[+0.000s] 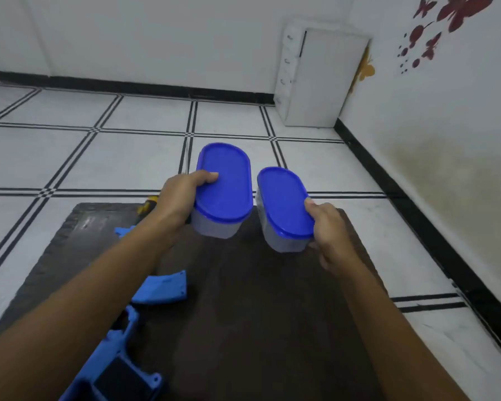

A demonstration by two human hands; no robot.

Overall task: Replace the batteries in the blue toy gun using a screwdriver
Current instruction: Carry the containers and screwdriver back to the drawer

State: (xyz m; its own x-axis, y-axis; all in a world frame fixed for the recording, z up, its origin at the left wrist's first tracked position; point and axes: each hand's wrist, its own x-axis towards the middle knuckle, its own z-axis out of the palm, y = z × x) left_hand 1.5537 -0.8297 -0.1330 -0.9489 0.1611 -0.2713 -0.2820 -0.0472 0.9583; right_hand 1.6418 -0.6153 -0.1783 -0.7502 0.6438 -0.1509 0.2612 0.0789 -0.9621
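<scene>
Gun [104,357] open on mat [258,314], near left.
Fingers [209,176] of left hand [177,198] clasp left tub [223,183], right hand [327,227] right tub [284,201]: likely batteries.

board [258,314] centre free | far: left tub [226,183], right tub [284,204] | left: gun [113,357]

Both bare forearms reach forward from the bottom edge, the left from the lower left and the right from the lower right, drawing closer together toward the wrists. The left hand [181,198] grips the left tub [224,192] at its near left side, thumb laid flat on the lid, the other fingers hidden behind the wall. The right hand [329,231] grips the right tub [281,202] at its near right corner, thumb on the lid's edge, fingers curled down the side. The hands are apart, the left reaching slightly farther out.
</scene>
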